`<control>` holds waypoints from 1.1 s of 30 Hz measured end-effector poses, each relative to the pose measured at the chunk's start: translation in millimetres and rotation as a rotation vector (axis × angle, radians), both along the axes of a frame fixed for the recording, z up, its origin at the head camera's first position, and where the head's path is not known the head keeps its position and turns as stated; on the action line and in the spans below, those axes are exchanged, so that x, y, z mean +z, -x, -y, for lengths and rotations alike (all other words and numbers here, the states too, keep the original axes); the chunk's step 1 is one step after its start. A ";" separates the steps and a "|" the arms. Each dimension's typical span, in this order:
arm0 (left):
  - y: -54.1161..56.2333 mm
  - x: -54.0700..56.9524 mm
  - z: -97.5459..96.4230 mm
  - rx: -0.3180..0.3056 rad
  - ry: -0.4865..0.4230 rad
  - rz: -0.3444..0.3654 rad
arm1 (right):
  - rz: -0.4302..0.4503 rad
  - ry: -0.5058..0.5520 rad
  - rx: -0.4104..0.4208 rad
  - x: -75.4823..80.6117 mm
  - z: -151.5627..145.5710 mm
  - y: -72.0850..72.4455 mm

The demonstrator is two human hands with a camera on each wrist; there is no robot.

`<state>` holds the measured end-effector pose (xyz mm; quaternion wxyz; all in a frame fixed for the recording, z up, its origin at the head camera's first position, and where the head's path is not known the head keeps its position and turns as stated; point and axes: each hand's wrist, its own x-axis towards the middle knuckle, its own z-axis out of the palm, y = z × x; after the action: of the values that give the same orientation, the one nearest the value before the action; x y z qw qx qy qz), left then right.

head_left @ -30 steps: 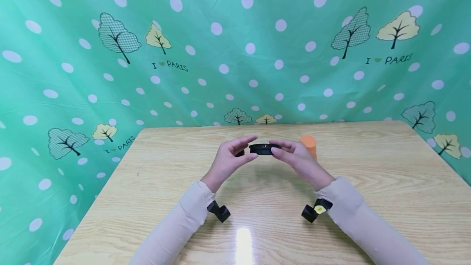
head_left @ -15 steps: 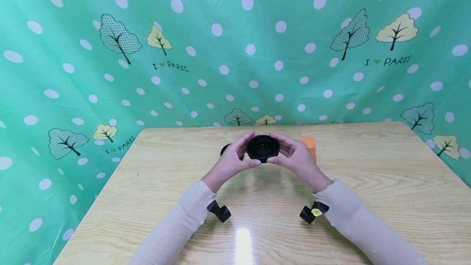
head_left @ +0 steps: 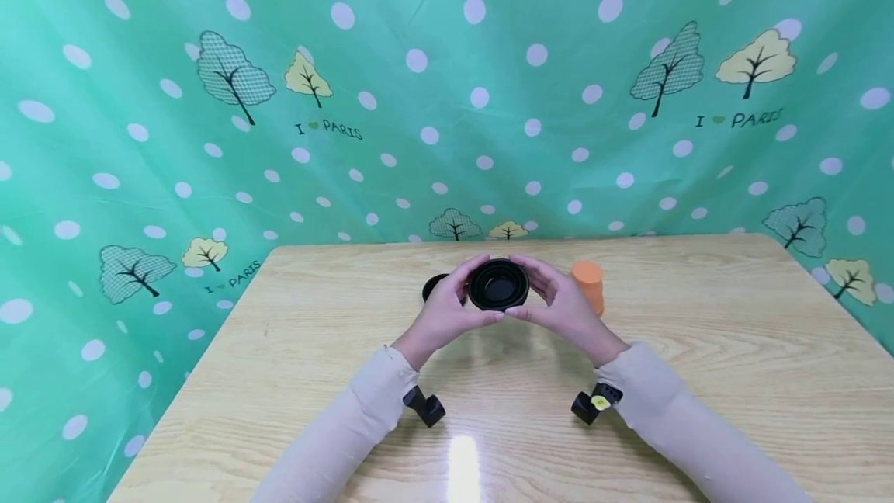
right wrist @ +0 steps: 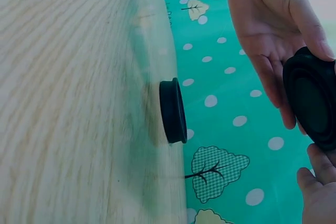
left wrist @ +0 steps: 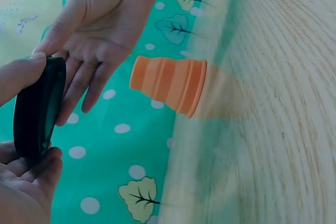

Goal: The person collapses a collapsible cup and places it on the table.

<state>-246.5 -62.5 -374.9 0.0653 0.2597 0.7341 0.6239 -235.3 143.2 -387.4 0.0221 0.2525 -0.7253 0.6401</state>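
Observation:
A black collapsible cup (head_left: 499, 286), squashed flat into stepped rings, is held above the table. Its ringed face is tilted towards the head camera. On the cup's left side, my left hand (head_left: 450, 305) grips it with the thumb below and fingers at the far rim. My right hand (head_left: 559, 301) holds the opposite side in the same way. In the left wrist view the cup (left wrist: 38, 108) shows nearly edge-on between both hands. An orange collapsible cup (head_left: 588, 278), extended and wide end down, stands just beyond my right hand.
A low black round piece with a flared rim (right wrist: 172, 111) lies on the wooden table (head_left: 335, 332), partly hidden behind my left hand in the head view. A green dotted cloth (head_left: 391, 99) hangs behind the table's far edge.
The black cup, seen edge-on a second ago, has been tipped so its ringed face shows. My left hand has closed in on its side. Over the last half second little moves.

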 end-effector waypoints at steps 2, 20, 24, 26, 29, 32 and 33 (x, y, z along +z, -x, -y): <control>-3.7 4.9 -0.4 -0.003 -0.013 0.008 | 0.000 -0.020 0.003 -0.6 -0.3 0.0; 3.6 -10.3 -13.7 0.129 -0.146 0.160 | -0.010 -0.065 -0.275 6.9 -36.9 -0.4; 13.5 -28.8 -18.0 0.132 -0.181 0.167 | -0.052 -0.018 -0.353 5.5 -49.6 -1.3; 19.0 -39.8 -19.9 0.142 -0.178 0.179 | -0.066 0.002 -0.401 3.4 -55.8 -1.4; 24.9 -50.0 -22.8 0.167 -0.153 0.207 | -0.071 0.014 -0.477 -0.7 -63.1 -1.4; 28.0 -54.0 -25.2 0.186 -0.142 0.243 | -0.030 0.002 -0.517 -5.7 -68.3 -1.6; 29.2 -55.5 -26.0 0.190 -0.142 0.249 | -0.006 -0.002 -0.516 -7.5 -69.4 -1.2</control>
<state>-275.7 -36.5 -430.4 0.0779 0.1136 0.6956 0.7051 -234.1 212.6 -394.9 0.1869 0.0612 -0.7662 0.6118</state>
